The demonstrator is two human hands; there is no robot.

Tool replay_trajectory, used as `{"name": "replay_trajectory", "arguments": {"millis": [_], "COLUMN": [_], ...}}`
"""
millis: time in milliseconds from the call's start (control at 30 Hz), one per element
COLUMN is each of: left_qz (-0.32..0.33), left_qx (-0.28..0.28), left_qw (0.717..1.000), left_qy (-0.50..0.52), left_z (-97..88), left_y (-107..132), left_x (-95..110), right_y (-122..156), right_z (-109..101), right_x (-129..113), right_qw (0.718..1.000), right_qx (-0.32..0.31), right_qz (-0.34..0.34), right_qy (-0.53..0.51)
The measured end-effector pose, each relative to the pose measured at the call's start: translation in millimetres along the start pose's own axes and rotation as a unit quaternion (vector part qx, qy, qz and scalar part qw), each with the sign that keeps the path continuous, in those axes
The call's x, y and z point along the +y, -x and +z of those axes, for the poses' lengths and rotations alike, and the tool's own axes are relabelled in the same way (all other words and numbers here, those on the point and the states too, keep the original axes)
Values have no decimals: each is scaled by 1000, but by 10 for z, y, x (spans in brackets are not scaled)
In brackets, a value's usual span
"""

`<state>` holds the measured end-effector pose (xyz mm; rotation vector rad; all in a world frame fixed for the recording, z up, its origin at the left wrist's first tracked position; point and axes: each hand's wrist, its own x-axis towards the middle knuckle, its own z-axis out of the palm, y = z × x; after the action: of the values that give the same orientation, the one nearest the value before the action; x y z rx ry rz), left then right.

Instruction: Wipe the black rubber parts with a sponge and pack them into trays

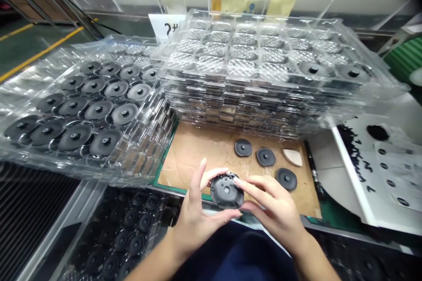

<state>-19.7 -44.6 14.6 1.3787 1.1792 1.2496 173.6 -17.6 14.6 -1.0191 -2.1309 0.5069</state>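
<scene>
Between both hands, above the front edge of the cardboard, is a round dark grey plastic cover (227, 191) with small holes and a ring at its centre. My left hand (201, 204) grips its left side, thumb along the lower edge and fingers behind, the index finger raised. My right hand (272, 206) has fingertips on the cover's upper right and the thumb by its lower right edge. Several similar covers with central stubs lie beyond on the cardboard (198, 145), among them one cover (243, 147) and another cover (286, 179).
A stack of clear trays (237, 92) stands behind the cardboard, two covers in its top tray. Left of it, another tray stack (138, 153) carries rows of covers. A pale wedge-shaped piece (292, 157) lies at right, near a white box (352, 175). More covers (121, 240) sit in a tray below.
</scene>
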Motion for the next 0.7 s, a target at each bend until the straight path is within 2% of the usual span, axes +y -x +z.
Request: {"name": "replay_trajectory", "arguments": {"millis": [67,133,200,300,400,500,567,700], "left_qz": [-24,-34,-43,-63,-94,-124,-129,-131], "left_qx": [5,-13,-54,-122,-178,-232,-253,-267], "left_qw": [1000,999,997,990,979,965,959,955], "left_qy": [0,-20,-40,-44,-14,15,11,-2], "left_z": [31,62,95,157,228,298,339,397], "left_y": [16,13,-2,-28,-48,-67,-81,-98], "left_x": [16,35,54,75,100,134,153,162], "right_y": [24,50,62,48,37,64,98,173], "right_z": [-60,-120,-180,-270,-350,-412,-439,-469], "right_x": [-23,-70,-119,-142,-92,-25,5,35], "right_qw": [999,986,952,882,810,760,745,740], "right_qx": [17,41,37,-51,-126,-148,-141,-116], "right_qz": [30,109,210,301,330,349,352,350], "right_qy": [-42,-121,-219,-360,-467,-529,-549,-562]}}
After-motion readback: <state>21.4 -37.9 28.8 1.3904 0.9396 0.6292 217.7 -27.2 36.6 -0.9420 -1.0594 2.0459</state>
